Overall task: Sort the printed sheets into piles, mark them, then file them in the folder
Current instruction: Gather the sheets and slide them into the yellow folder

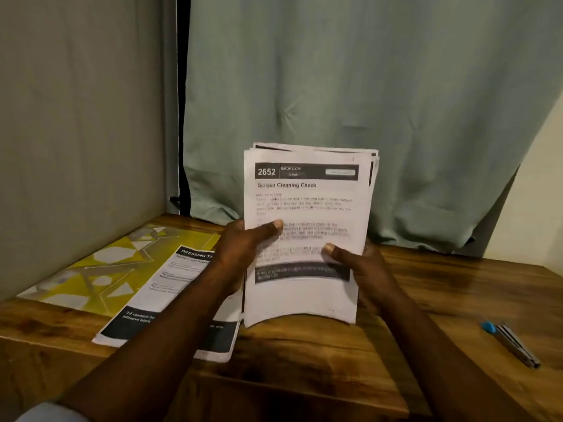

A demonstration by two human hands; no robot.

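Observation:
A stack of printed sheets (307,196) stands upright in front of me, bottom edge near the wooden table (441,293). Its top page reads "2652 Bedroom, Screen Cleaning Check". My left hand (243,245) grips the stack's left edge, thumb across the page. On the lower right side, my right hand (362,266) holds it with the thumb on the front. A pile of sheets (158,303) headed "Dressing Ta..." lies flat to the left, partly under my left forearm. It overlaps a yellow patterned folder (100,275) at the table's left.
A pen with a blue cap (511,342) lies near the table's right side. A grey wall panel stands at the left, and a green curtain (365,102) hangs behind the table's back edge. Bare wood shows in front of and to the right of the stack.

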